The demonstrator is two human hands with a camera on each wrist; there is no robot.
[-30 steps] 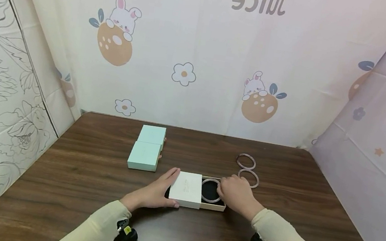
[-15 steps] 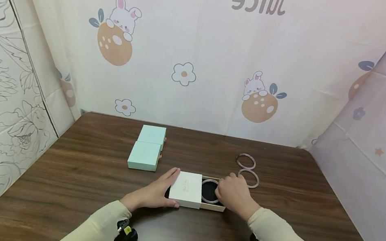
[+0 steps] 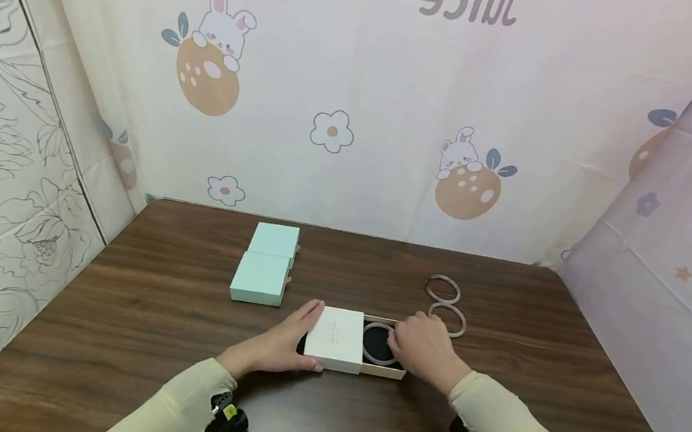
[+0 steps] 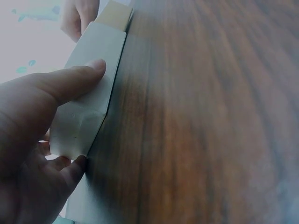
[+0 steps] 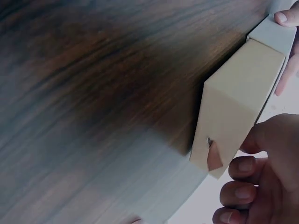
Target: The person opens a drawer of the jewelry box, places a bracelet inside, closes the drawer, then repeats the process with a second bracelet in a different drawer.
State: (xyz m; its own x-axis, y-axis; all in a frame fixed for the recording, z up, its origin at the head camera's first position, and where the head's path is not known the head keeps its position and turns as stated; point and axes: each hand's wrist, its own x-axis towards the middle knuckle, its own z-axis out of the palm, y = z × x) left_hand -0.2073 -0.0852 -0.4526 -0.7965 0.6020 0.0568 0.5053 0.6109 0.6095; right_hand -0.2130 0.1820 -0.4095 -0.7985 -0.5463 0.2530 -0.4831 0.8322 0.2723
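A white drawer-style gift box (image 3: 335, 338) lies on the table, its tray (image 3: 382, 372) slid partly out to the right. A pale mauve bangle (image 3: 368, 356) lies on the tray's black lining. My left hand (image 3: 275, 339) grips the sleeve's left end; its thumb lies along the near side in the left wrist view. Over the tray's right part, my right hand (image 3: 427, 348) pinches the bangle's right side, though the contact itself is hidden. In the right wrist view, the right hand's other fingers (image 5: 240, 191) are curled beside the tray, which has a small ribbon pull tab (image 5: 214, 157).
Two mint-green boxes (image 3: 260, 278) lie one behind the other, touching, at the left back. Two more bangles (image 3: 442, 300) lie on the table just beyond my right hand. Patterned curtains (image 3: 375, 198) stand behind the table (image 3: 143, 291) and at its sides.
My right hand shifts slightly left and then back right over the bangle, which moves a little with it. My left hand keeps its hold on the box. The head view tilts very slightly.
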